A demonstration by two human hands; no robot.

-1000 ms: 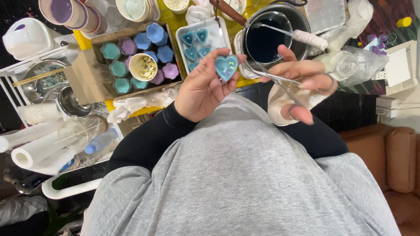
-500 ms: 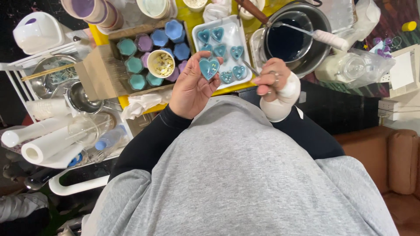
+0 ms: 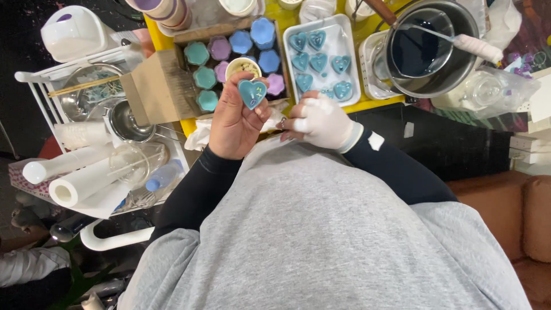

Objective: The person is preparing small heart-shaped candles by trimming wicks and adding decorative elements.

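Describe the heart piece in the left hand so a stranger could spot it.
Start at the white tray of teal hearts; left of it, over the cardboard box, the left hand pinches the teal heart. It's the only one lifted.

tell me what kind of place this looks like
Likely a home candle-making corner: a white tray of blue heart candles, a cardboard box of flower-shaped ones, a pot of dark blue liquid. The left hand holds a heart candle.

An open brown cardboard box (image 3: pixel 155 92) sits on the yellow bench (image 3: pixel 189 123), its flap folded out left, packed with teal, purple and blue flower-shaped cups. To its right lies a white rectangular tray (image 3: pixel 350 63) of blue hearts. At far right sits a crinkled clear plastic bag (image 3: pixel 505 92).
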